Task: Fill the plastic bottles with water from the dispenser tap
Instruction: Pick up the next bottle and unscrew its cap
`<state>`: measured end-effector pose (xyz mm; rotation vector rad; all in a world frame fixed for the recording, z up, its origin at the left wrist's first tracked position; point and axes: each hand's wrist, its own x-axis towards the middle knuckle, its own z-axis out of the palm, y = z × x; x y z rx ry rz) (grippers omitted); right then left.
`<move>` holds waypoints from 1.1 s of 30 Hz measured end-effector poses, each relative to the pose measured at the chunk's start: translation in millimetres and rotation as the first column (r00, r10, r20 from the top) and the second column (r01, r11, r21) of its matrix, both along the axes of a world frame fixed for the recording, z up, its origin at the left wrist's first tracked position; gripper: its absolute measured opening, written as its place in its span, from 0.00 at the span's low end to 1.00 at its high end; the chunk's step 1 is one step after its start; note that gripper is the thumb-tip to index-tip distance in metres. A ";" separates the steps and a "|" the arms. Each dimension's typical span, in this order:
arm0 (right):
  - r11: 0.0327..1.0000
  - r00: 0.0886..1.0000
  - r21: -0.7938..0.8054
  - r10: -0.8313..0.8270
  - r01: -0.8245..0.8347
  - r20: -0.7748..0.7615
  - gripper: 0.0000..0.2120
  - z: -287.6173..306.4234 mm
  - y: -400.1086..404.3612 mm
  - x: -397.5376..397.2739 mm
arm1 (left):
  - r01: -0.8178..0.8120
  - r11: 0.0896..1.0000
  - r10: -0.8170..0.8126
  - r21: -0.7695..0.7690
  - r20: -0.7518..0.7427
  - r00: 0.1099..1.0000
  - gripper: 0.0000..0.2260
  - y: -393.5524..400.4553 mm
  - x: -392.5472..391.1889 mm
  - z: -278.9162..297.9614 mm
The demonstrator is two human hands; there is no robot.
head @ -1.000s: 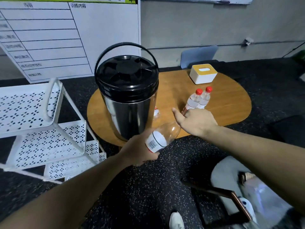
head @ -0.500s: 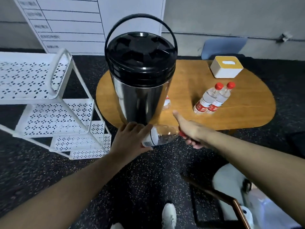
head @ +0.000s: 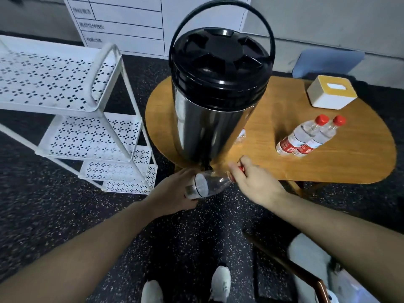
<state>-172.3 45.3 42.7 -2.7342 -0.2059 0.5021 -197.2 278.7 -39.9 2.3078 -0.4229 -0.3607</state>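
A wooden table (head: 328,162) is ending just beyond the fingers, open floor beneath. The left hand (head: 175,193) is wrapping an empty bottle (head: 207,185); the right hand (head: 255,182) is pinching its red cap (head: 240,169) below the dispenser (head: 218,106) tap (head: 206,166).

A white perforated shelf rack (head: 83,119) stands on the dark speckled floor (head: 65,215) at the left, just beside the wooden tabletop (head: 328,162). A white box with a yellow top (head: 331,92) sits at the tabletop's far right. A whiteboard chart (head: 131,25) leans against the far wall.
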 end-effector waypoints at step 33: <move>0.833 0.992 0.552 -0.078 0.011 0.098 0.17 -86.5 42.9 38.3 | -0.278 0.956 0.290 0.094 -0.435 0.852 0.30 -1.6 -18.7 -182.6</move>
